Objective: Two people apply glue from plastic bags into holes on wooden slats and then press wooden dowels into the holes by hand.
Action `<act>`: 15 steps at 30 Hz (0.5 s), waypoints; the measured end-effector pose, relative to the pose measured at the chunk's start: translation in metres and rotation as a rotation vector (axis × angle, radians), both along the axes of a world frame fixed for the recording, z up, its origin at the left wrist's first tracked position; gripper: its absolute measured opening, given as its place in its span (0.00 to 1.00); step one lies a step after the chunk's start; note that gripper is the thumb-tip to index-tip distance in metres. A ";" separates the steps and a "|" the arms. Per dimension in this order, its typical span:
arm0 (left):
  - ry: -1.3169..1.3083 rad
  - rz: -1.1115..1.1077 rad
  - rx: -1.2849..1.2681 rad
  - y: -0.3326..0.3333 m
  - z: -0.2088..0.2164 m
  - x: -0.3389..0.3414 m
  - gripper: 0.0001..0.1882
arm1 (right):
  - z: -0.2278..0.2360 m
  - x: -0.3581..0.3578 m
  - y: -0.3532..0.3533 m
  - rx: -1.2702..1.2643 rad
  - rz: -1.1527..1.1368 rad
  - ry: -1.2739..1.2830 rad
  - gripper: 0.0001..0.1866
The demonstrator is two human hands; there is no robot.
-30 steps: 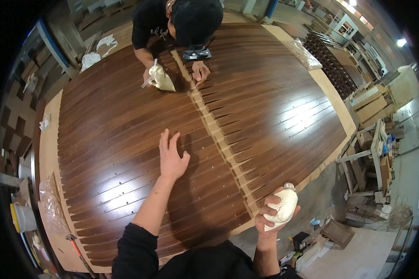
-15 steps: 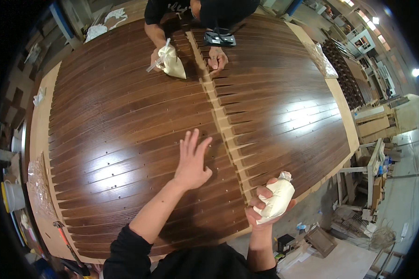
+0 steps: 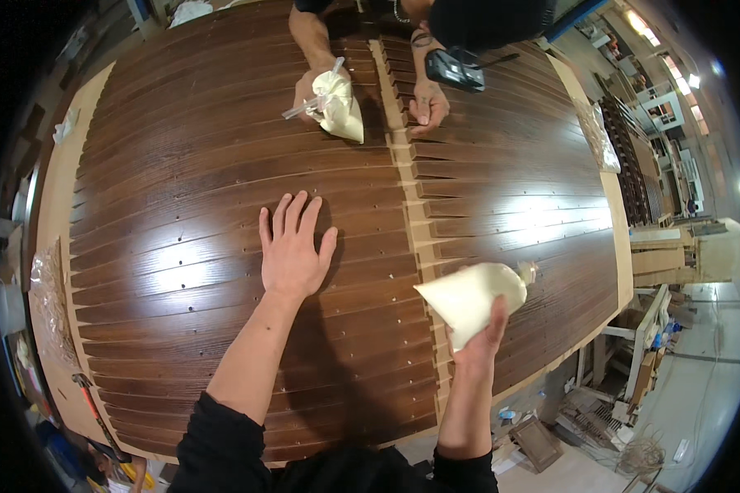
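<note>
In my right hand [image 3: 487,333] is a plastic bag of cream-coloured paste [image 3: 478,296], gripped from the near right side. Its pointed corner aims left, over or just above the pale wooden strip [image 3: 420,234] that runs between the dark planks. The bag's gathered clear end sticks out on the right. My left hand [image 3: 294,255] has its fingers spread over the dark brown planks [image 3: 214,181], left of the strip; it holds nothing. Whether its palm presses on the wood I cannot tell. Small holes and pale specks dot the planks.
Across the panel a co-worker leans in, one hand holding a similar paste bag [image 3: 337,107], the other hand [image 3: 429,107] beside the strip. Clear plastic packaging [image 3: 51,304] lies on the left border, a hammer-like tool [image 3: 94,407] at lower left. A wooden rack [image 3: 649,337] stands right.
My left hand has shifted left over the planks. My right hand has turned the paste bag from nearly upright to tip-left and brought it over the panel. The view has shifted a little.
</note>
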State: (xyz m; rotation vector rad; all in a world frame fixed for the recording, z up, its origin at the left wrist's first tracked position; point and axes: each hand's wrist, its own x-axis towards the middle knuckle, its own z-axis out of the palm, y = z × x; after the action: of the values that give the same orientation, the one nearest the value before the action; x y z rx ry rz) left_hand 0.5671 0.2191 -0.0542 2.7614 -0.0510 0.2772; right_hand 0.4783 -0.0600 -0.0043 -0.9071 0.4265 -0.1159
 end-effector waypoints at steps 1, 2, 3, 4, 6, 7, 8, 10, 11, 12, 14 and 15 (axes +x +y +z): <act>0.002 0.001 0.012 0.000 0.000 0.000 0.29 | -0.009 0.011 0.002 -0.181 -0.047 0.052 0.41; 0.002 0.006 -0.002 0.000 0.001 0.001 0.29 | -0.013 0.021 0.004 -0.368 -0.097 0.103 0.39; 0.015 0.014 -0.005 0.001 0.000 0.001 0.29 | -0.013 0.031 0.011 -0.371 -0.087 0.114 0.39; 0.006 0.010 -0.013 0.002 0.000 0.001 0.29 | -0.010 0.039 0.019 -0.477 -0.048 0.098 0.37; -0.004 0.008 -0.034 0.000 0.001 0.003 0.29 | -0.007 0.054 0.026 -0.574 0.011 0.075 0.31; -0.022 -0.004 -0.032 -0.002 0.002 0.003 0.29 | -0.007 0.059 0.028 -0.582 0.016 0.078 0.31; -0.040 -0.010 -0.021 0.000 0.002 0.003 0.29 | -0.007 0.063 0.036 -0.562 0.011 0.082 0.27; -0.035 -0.003 -0.021 0.004 0.001 0.002 0.29 | -0.011 0.069 0.044 -0.541 0.014 0.087 0.23; -0.033 -0.009 -0.029 0.003 0.001 0.002 0.29 | -0.012 0.071 0.044 -0.553 0.012 0.077 0.23; -0.035 -0.012 -0.034 0.002 0.001 0.002 0.29 | -0.013 0.072 0.044 -0.565 0.010 0.066 0.22; -0.026 -0.009 -0.046 0.001 0.003 0.003 0.29 | -0.010 0.074 0.045 -0.594 0.018 0.075 0.22; -0.018 -0.009 -0.054 0.001 0.004 0.003 0.29 | -0.009 0.074 0.045 -0.620 0.022 0.083 0.21</act>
State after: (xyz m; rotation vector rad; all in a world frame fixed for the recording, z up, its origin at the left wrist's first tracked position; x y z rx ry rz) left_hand 0.5698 0.2198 -0.0505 2.7045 -0.0598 0.2961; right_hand 0.5526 -0.0148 -0.0132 -1.5298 0.4654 -0.1960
